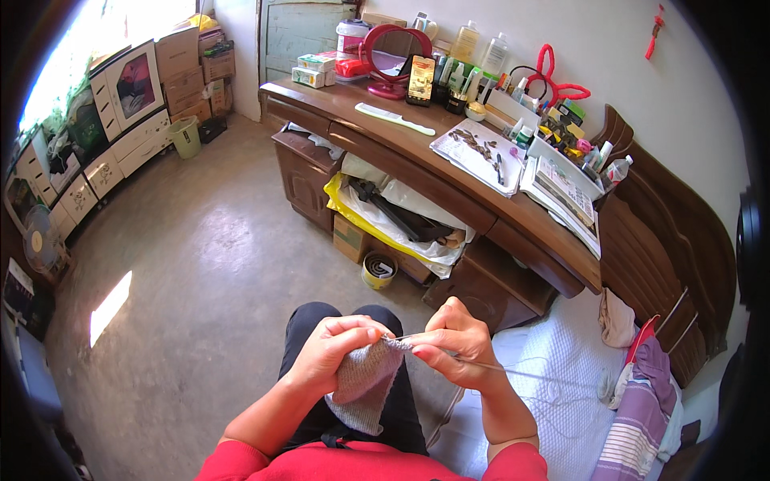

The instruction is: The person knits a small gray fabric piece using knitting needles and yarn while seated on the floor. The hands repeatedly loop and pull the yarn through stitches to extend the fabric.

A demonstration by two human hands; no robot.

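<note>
A piece of grey knitting [365, 382] hangs over my lap, its top edge between my two hands. My left hand [337, 349] is closed around its upper left part. In my right hand [454, 346] is a thin metal knitting needle [481, 364], which slants out to the right past my wrist. The needle tips meet at the top edge of the knitting, close to my fingertips. Grey yarn [541, 379] runs right across the bed to a small grey ball of yarn [606, 385]. My fingers hide part of the stitches.
Ahead stands a brown wooden desk [385, 135] with a white comb [394, 118], a propped phone [420, 79], a red round mirror [395, 54] and several bottles. A quilted bed [541, 421] lies to my right, with folded purple cloth [637, 421]. A yellow tin [379, 278] sits on the floor below the desk.
</note>
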